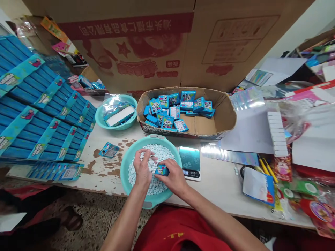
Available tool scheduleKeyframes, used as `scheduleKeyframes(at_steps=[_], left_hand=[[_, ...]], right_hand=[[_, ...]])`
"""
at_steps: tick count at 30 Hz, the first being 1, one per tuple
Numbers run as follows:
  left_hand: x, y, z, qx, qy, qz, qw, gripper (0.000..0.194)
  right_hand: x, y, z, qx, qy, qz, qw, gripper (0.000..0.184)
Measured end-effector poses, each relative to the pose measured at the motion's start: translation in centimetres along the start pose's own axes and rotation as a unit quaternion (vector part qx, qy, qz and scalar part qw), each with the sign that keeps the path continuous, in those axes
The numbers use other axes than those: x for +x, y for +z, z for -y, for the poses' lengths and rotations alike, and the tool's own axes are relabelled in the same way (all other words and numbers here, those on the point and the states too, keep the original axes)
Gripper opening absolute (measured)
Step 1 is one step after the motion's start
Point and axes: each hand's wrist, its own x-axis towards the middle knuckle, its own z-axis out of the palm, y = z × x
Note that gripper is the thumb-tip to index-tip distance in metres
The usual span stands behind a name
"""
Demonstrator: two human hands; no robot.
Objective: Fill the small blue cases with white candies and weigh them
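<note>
A turquoise basin [126, 153] full of small white candies [158, 150] stands at the table's front edge. Over it, my left hand [143, 167] is cupped around a scoop of the candies, its fingers curled. My right hand [174, 176] grips a small blue candy box [161, 169] between thumb and fingers, tilted toward the left hand. The candies in the left hand touch or nearly touch the end of the box; whether its flap is open I cannot tell. Just right of the basin lies a kitchen scale [190, 162] with a shiny top.
Behind the basin, a cut-down carton [225, 115] holds several blue boxes. Stacked display boxes [42, 101] rise at left, near a smaller turquoise bowl [134, 104] and a flat blue packet [109, 150]. Papers and packaging [259, 186] crowd the right. A person's foot [72, 218] shows lower left.
</note>
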Motion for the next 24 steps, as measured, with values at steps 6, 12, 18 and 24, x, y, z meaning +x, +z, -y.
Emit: scheduleKeyframes(at_steps=[6, 12, 18, 24], left_hand=[[0.0, 0.4, -0.1, 0.007, 0.024, 0.000, 1.000, 0.035], [0.1, 0.5, 0.1, 0.012, 0.027, -0.024, 0.999, 0.037], [-0.2, 0.7, -0.1, 0.004, 0.052, -0.005, 0.999, 0.030], [-0.4, 1.0, 0.0, 0.015, 0.066, 0.005, 0.998, 0.032]], right_hand=[[0.2, -0.3, -0.1, 0.005, 0.010, -0.001, 1.000, 0.032], [0.4, -0.6, -0.2, 0.000, 0.014, -0.004, 1.000, 0.036], [0.4, -1.1, 0.2, -0.007, 0.025, 0.011, 1.000, 0.036], [0.4, -1.2, 0.4, 0.004, 0.027, 0.012, 1.000, 0.038]])
